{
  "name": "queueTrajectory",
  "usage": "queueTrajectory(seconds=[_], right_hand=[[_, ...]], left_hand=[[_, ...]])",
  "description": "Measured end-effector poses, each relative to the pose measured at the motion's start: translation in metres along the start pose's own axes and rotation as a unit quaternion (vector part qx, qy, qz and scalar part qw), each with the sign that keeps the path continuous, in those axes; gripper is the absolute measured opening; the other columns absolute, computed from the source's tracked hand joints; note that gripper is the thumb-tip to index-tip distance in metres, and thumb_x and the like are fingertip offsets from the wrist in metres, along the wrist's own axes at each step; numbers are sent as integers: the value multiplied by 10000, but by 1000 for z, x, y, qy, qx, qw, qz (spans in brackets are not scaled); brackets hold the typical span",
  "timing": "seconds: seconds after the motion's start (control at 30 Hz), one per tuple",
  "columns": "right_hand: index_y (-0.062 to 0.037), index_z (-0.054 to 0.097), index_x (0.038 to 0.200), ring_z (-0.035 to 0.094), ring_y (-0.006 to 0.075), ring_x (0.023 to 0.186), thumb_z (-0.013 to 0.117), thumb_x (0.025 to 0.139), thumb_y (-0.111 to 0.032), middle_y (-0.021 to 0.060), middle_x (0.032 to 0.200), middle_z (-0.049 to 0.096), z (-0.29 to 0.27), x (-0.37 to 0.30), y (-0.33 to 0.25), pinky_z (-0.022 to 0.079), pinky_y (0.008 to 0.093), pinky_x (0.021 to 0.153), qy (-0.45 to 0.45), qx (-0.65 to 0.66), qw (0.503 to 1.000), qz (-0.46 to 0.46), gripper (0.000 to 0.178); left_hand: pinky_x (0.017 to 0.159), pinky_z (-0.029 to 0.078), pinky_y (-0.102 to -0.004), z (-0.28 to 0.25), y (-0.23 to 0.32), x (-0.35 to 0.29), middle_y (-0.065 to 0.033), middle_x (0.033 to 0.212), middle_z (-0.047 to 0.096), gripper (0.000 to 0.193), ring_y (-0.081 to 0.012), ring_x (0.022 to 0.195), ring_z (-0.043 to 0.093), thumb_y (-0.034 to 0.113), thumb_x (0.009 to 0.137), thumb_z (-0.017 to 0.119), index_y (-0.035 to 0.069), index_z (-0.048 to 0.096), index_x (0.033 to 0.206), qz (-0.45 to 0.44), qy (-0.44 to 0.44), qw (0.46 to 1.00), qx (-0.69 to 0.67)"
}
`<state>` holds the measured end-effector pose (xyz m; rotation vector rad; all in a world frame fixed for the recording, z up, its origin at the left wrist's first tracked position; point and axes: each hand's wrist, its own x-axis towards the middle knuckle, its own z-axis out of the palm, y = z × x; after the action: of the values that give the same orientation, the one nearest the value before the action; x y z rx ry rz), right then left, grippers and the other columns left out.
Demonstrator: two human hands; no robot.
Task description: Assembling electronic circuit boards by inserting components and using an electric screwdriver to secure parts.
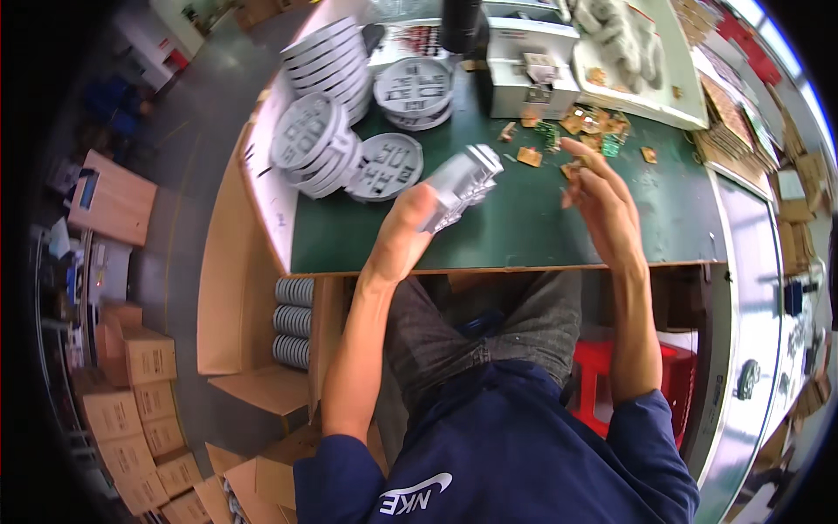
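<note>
My left hand [402, 229] grips a grey plastic disc housing [463, 183] with cut-outs, tilted on edge above the green bench top, its thumb across the near end. Over the bench to the right, my right hand [602, 196] has its fingers apart and slightly bent, close to a scatter of small copper-coloured boards [589, 122]. I make out nothing held in it, though the fingertips are somewhat blurred. A small green circuit board [547, 133] lies just beyond these fingertips, and a single copper-coloured board [529, 156] lies between the two hands.
Stacks of similar grey discs [327, 65] stand at the back left, one disc [390, 166] lying flat in front. White boxes [532, 74] and a black post [460, 26] are at the back. A white tray [663, 103] holds gloves [624, 39]. A carton [236, 288] stands left of the bench.
</note>
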<state>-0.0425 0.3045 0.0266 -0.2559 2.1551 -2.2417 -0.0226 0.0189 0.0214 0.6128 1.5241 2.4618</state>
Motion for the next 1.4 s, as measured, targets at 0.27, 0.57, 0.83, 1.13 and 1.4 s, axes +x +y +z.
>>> queueTrajectory(seconds=[0.27,0.57,0.83,1.13,1.4], right_hand=[[51,468,1462,593,160,1068,567,1050,-190,77,1161,597,15,-3,-3,494,322,970,-93,98,991,-12,488],[0,533,1416,632,166,1092,617,1021,-126,76,1162,649,19,-11,7,508,334,1001,-99,-33,987,-120,422],[-3,579,1361,660,164,1053,615,1021,-93,79,1131,671,36,-23,-9,536,330,963,-149,37,988,-28,353],[67,573,1306,678,215,1097,659,999,-144,147,1201,682,38,-20,-1,570,388,988,-141,148,975,87,382],[39,609,1283,683,203,1089,686,978,-125,129,1219,684,39,-21,2,555,380,1015,-126,206,969,58,355]], left_hand=[[1113,399,-459,31,-26,7,-248,1409,545,803,-387,1291,529,504,747,839,59,608,1374,123,44,735,665],[1008,490,-380,51,2,20,-178,1254,669,414,-276,1155,627,292,901,766,33,705,1218,138,50,848,509],[875,547,-311,60,-7,15,-88,1175,710,372,-215,974,696,203,888,786,72,703,1226,-2,80,945,316],[851,569,-333,59,-8,13,-77,1107,711,435,-177,954,707,70,838,809,80,678,1253,249,56,735,628],[791,576,-296,50,-10,3,-63,1061,713,255,-169,878,708,67,859,790,59,747,1110,106,104,933,328]])
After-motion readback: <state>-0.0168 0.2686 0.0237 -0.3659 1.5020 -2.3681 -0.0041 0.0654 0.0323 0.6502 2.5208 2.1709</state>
